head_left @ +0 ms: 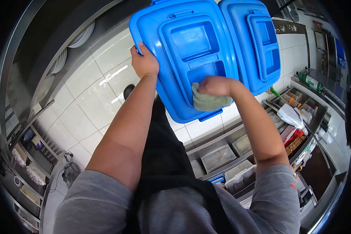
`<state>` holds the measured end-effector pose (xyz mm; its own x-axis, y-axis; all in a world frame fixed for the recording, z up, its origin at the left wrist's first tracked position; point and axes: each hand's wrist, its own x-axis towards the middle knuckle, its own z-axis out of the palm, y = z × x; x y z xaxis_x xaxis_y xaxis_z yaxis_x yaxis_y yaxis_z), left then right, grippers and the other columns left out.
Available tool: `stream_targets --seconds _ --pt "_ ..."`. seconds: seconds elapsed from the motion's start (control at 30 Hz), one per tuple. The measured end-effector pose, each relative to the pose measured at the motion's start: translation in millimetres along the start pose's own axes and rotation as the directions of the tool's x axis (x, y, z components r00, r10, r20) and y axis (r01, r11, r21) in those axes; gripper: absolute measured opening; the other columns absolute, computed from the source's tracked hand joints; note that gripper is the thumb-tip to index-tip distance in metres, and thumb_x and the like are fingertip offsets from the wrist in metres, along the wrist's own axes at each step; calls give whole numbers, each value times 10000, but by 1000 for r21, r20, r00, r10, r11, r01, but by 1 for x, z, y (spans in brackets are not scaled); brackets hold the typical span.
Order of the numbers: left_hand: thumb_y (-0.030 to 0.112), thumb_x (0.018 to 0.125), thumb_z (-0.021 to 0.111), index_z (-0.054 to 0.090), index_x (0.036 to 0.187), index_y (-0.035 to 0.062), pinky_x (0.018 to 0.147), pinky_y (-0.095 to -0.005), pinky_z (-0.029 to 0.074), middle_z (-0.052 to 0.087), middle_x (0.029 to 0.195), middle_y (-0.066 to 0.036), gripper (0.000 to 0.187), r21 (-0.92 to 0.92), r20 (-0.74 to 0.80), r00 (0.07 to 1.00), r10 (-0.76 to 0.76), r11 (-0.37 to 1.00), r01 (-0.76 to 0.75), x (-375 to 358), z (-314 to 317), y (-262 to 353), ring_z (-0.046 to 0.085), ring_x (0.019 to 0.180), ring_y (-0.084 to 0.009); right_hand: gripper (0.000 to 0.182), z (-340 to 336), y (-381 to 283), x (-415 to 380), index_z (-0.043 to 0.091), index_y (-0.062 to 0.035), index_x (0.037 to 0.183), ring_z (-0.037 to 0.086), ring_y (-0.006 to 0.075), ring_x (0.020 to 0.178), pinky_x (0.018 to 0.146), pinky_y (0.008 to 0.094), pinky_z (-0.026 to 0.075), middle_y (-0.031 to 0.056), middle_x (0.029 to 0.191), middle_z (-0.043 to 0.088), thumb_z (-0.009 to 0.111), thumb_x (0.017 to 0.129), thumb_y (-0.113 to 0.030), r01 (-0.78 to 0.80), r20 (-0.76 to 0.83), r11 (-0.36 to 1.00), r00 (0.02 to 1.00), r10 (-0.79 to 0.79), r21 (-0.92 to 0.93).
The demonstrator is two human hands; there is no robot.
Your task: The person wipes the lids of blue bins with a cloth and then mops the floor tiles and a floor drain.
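In the head view, a large blue plastic lid (148, 31) with two rectangular recesses is in front of me. My left hand (145, 60) grips its left edge, the thumb on top and the other fingers partly hidden at the rim. A greenish-grey cloth (210, 102) is bunched in my right hand (215, 85), whose fingers are closed. The cloth lies against the lid near the lower recess. Whatever the lid sits on is mostly hidden beneath it. A second, similar blue lid (241, 35) stands just to the right.
White floor tiles (82, 105) look wet and shiny on the left. Metal shelving with stacked plates (82, 36) stands at upper left, and a fan (71, 173) is on the floor. To the right, a counter holds several containers (218, 158), a plastic bag (290, 116) and a green bottle (310, 82).
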<state>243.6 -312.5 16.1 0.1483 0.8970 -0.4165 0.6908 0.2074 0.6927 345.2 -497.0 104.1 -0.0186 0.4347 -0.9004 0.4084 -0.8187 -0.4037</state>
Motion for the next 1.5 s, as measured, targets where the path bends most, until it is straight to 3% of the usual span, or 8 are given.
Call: stream_targets --seconds 0.17,0.3,0.57,0.8,0.9,1.2,1.4,1.5 --pt "444 954 392 557 1220 61 864 -461 484 657 1072 -218 495 17 11 1000 -3 1000 2 1 -1 3 630 983 -388 301 39 -14 -75 688 -68 916 640 209 741 704 347 492 93 770 686 538 818 -310 132 525 980 830 -190 146" --pt "448 963 389 567 1217 45 899 -416 463 644 1112 -201 509 8 14 1000 -14 1000 13 1 -1 6 617 1016 -358 260 44 28 -127 689 -64 1000 642 286 868 829 366 494 164 969 678 561 824 -205 -205 -123 979 972 202 -10" --pt "449 957 376 554 1210 53 877 -454 471 648 1089 -219 503 -4 13 998 62 998 -62 5 5 -7 619 1000 -391 393 154 42 14 464 34 1215 448 418 1097 971 462 356 265 1149 466 460 824 -11 211 -885 897 -184 427 389" --pt "432 962 375 557 1193 33 875 -438 474 645 1077 -225 496 -40 8 996 90 995 -89 0 6 -8 622 980 -381 389 264 -65 -11 546 -65 1184 536 320 1049 924 413 425 169 1056 557 547 798 -11 442 -626 637 776 80 631" --pt "423 965 377 555 1183 14 873 -437 474 642 1074 -219 497 -76 19 995 101 992 -100 4 9 -10 624 972 -371 358 217 -34 -53 583 -71 1172 601 266 1043 906 387 479 120 1081 616 578 814 -72 118 -306 436 868 392 892" --pt "429 963 362 552 1191 31 892 -443 467 640 1074 -213 496 -37 17 996 89 995 -88 5 9 -10 619 988 -372 349 191 107 23 441 57 1206 495 447 1029 922 499 389 273 1136 500 478 894 -96 -44 -850 858 -173 498 511" --pt "437 962 365 563 1185 47 887 -443 471 646 1085 -207 491 0 32 998 61 998 -61 1 4 -1 624 991 -366 466 274 -32 5 383 84 1287 509 508 1063 916 493 418 359 1198 487 501 864 -72 243 -723 704 442 532 667" --pt "445 959 371 569 1183 61 878 -444 474 651 1089 -202 487 11 16 998 62 998 -62 4 5 -4 624 998 -368 340 221 -48 -53 565 24 1209 583 192 1033 905 327 452 154 1073 634 505 899 -102 215 -392 396 803 448 893"
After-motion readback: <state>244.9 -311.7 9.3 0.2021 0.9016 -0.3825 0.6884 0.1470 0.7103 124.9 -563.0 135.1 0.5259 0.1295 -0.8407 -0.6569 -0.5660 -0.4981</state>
